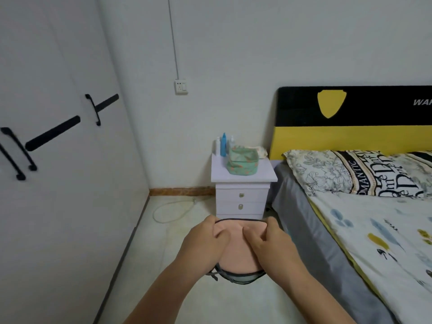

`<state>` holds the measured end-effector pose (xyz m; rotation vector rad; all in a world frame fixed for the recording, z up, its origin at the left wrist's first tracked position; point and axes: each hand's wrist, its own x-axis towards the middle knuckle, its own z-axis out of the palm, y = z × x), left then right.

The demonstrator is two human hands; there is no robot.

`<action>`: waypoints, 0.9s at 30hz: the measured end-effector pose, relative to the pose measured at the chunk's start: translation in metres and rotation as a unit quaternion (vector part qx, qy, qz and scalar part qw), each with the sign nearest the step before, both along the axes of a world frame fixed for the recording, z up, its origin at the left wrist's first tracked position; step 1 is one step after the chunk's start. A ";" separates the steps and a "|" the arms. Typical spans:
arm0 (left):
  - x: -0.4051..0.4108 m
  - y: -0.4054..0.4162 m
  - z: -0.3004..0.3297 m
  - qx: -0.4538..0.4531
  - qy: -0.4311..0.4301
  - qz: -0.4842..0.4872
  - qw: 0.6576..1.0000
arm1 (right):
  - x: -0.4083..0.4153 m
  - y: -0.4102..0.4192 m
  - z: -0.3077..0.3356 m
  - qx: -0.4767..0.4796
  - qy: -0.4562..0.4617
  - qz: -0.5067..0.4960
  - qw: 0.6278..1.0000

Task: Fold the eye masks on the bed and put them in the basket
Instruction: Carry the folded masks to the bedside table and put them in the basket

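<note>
low in the middle of the frame, both hands are clamped on a pink eye mask [237, 254], the left hand [205, 244] and right hand [271, 244] pinching its upper corners in the air above the floor. further up, the green basket [243, 163] sits on the white nightstand [242, 195], left of the bed [374, 230].

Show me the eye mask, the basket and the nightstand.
eye mask [236, 251], head view, on its pink face between the two hands
basket [242, 163], head view, on its green fabric front wall
nightstand [240, 206], head view, on its lower drawer front
</note>
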<state>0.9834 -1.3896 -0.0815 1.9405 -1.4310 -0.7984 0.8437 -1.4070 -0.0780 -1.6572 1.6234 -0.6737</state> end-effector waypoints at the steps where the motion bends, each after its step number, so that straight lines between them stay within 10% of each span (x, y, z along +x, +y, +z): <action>1: 0.007 -0.018 0.002 -0.001 -0.002 -0.007 1.000 | 0.006 -0.015 0.001 0.001 0.000 -0.006 1.000; 27: 0.032 -0.451 -0.013 0.013 -0.012 -0.026 1.000 | 0.032 -0.442 -0.012 0.016 0.018 -0.023 0.999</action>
